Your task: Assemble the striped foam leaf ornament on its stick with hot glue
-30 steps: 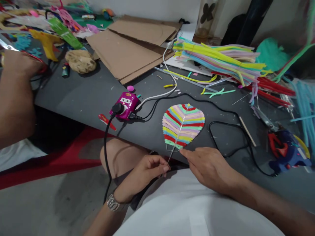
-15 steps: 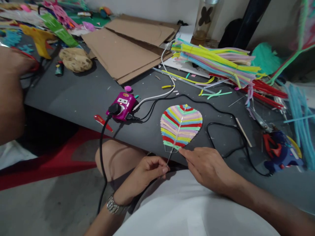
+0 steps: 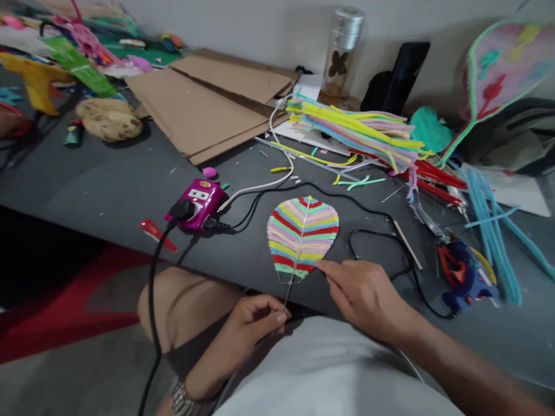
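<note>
A leaf-shaped craft piece (image 3: 302,234) made of striped coloured pipe cleaners lies flat on the dark grey table (image 3: 108,185), with a thin wire stem (image 3: 288,294) running off its lower tip. My left hand (image 3: 255,315) pinches the end of that wire stem just below the table edge. My right hand (image 3: 362,294) rests on the table with its forefinger stretched out, touching the lower right rim of the leaf.
A blue glue gun (image 3: 466,277) with a black cord (image 3: 390,242) lies right of the leaf; a magenta power socket (image 3: 197,202) sits to its left. Behind are a bundle of coloured pipe cleaners (image 3: 355,127), cardboard sheets (image 3: 208,98) and a bottle (image 3: 340,52).
The view has swung right and up. A co-worker's arm at the left has dropped out of view. My hands keep the same hold on the stem and leaf.
</note>
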{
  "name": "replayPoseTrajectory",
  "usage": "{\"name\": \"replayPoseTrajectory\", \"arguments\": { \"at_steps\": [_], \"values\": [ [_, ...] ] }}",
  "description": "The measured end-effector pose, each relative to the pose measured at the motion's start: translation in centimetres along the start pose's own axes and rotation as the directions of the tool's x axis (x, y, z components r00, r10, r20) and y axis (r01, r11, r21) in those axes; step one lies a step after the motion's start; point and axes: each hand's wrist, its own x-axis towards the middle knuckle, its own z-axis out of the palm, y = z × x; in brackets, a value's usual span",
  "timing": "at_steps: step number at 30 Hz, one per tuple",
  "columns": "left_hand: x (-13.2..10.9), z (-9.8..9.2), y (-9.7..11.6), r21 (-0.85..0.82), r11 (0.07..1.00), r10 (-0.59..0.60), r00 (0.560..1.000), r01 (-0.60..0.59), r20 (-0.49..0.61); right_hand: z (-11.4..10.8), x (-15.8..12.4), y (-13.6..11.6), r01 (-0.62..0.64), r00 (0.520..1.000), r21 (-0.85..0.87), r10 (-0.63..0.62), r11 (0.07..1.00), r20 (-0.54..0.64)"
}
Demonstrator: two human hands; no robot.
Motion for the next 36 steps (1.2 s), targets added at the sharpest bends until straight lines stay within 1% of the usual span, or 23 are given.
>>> {"name": "replayPoseTrajectory", "arguments": {
  "at_steps": [3, 6, 8, 11, 16, 21, 23, 29, 36],
  "values": [
    [0.0, 0.2, 0.0, -0.026, 1.000, -0.017, 1.000, 0.017, -0.005, -0.2, 0.4, 0.6, -0.038, 0.999, -0.014, 0.037, 0.999, -0.021],
    [0.3, 0.1, -0.5, -0.034, 0.999, -0.002, 1.000, 0.002, 0.011, -0.6, 0.8, 0.8, -0.088, 0.996, -0.022, 0.089, 0.996, 0.011],
    [0.5, 0.0, -0.8, -0.033, 0.999, 0.006, 1.000, -0.005, 0.022, -0.7, 1.1, 0.8, -0.098, 0.995, -0.033, 0.098, 0.995, 0.024],
    [0.5, 0.0, -0.9, -0.039, 0.999, 0.000, 0.999, 0.001, 0.033, -0.7, 1.3, 0.8, -0.091, 0.995, -0.028, 0.092, 0.995, 0.024],
    [0.2, 0.2, -0.1, -0.065, 0.997, -0.038, 0.999, 0.040, 0.035, -0.4, 1.2, 0.8, -0.057, 0.998, 0.012, 0.057, 0.998, 0.007],
    [0.1, 0.3, 0.0, -0.078, 0.996, -0.041, 0.998, 0.044, 0.041, 0.0, 0.9, 0.1, 0.008, 0.998, 0.110, -0.016, 0.994, 0.067],
    [0.1, 0.2, -0.1, -0.079, 0.996, -0.038, 0.999, 0.041, 0.038, 0.1, 0.9, 0.0, 0.025, 0.996, 0.123, -0.036, 0.992, 0.085],
    [0.2, 0.2, -0.2, -0.060, 0.997, -0.037, 0.999, 0.038, 0.031, -0.4, 1.2, 0.1, -0.010, 0.996, 0.092, 0.002, 0.996, 0.093],
    [0.3, 0.2, -0.1, -0.046, 0.998, -0.033, 0.999, 0.034, 0.028, -1.0, 1.6, 0.4, -0.038, 0.998, 0.044, 0.035, 0.998, 0.059]
  ]
}}
